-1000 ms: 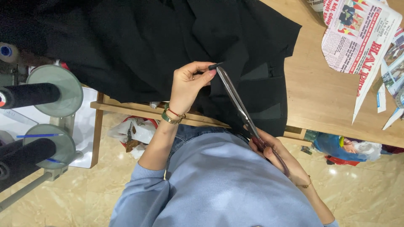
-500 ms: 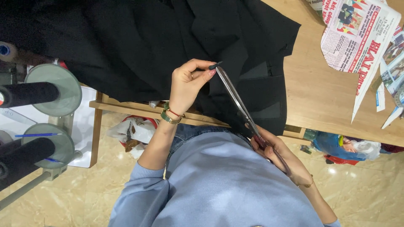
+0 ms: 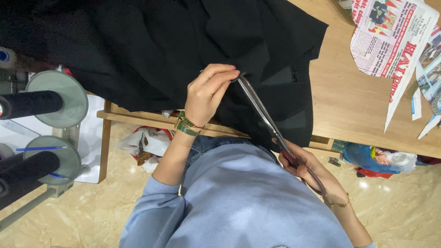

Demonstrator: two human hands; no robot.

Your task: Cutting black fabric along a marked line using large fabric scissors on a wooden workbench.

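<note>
Nothing had shifted: at the tabletop's (image 3: 358, 115) near edge her left hand (image 3: 206, 92) still pinched the black fabric (image 3: 151, 50), right hand (image 3: 305, 170) clenching the scissors (image 3: 264, 112), cut unadvanced.

A sewing workshop: black fabric (image 3: 183, 41) on a wooden table (image 3: 353, 105), big thread spools (image 3: 32, 103).

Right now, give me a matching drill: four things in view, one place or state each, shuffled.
Things:
1. left hand
2. right hand
3. newspaper
4. black thread spools

Places or states:
A. lying on the far right part of the wooden table
B. on round stands at the left edge
C. pinching the black fabric at the tip of the scissors
D. gripping the scissors' handles

Pairs: 1-C, 2-D, 3-A, 4-B
</note>
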